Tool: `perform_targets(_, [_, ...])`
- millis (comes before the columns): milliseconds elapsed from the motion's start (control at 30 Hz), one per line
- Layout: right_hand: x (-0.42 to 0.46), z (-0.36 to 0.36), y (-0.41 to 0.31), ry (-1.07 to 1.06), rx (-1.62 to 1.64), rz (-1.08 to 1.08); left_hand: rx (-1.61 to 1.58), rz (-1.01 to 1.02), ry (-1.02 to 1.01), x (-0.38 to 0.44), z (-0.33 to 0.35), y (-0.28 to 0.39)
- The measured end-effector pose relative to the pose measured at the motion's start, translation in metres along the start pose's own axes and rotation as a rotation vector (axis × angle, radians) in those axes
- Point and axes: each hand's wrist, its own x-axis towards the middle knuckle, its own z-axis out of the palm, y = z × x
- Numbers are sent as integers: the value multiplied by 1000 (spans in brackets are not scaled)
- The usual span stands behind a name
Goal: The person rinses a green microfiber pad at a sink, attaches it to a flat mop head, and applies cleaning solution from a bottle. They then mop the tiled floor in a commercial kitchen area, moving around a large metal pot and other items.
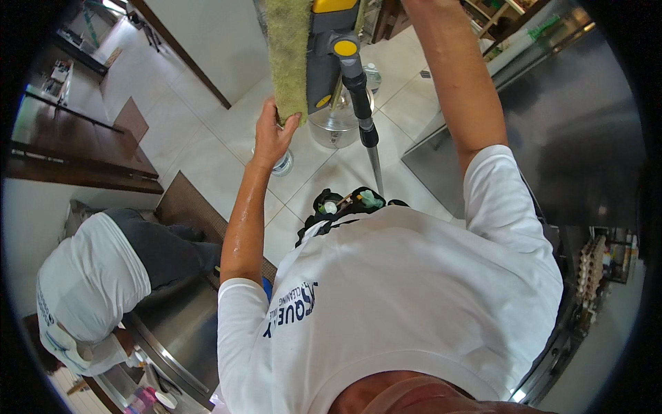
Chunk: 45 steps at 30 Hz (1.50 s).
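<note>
A flat mop head with a yellow-green microfiber pad [289,57] is raised at the top middle. My left hand [276,132] grips the lower end of the pad between thumb and fingers. Beside the pad is the grey and yellow plastic mop frame [323,67], joined by a swivel to a metal pole [376,165] that slants down toward my waist. My right forearm reaches up past the top edge of the picture, so my right hand is out of view. A round transparent container [334,129] stands on the tiled floor behind the mop frame.
Plastic bottles [283,164] [372,77] stand on the floor. Black pouches [370,199] hang at my waist. A stainless steel appliance [574,124] is at the right. At the lower left, a co-worker [93,274] bends over a steel surface [181,321]. A brown mat [199,207] lies near them.
</note>
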Motion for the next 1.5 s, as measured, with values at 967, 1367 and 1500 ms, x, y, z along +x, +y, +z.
perform_targets(967, [-197, -150, 98, -97, -494, 749, -320, -225, 111, 1, 64, -10])
perform_targets(1367, [-204, -133, 105, -258, -757, 724, -228, -308, 177, -13, 56, 0])
perform_targets(1500, [-205, -123, 112, -501, -1000, 469, -271, -330, 257, -26, 54, -5])
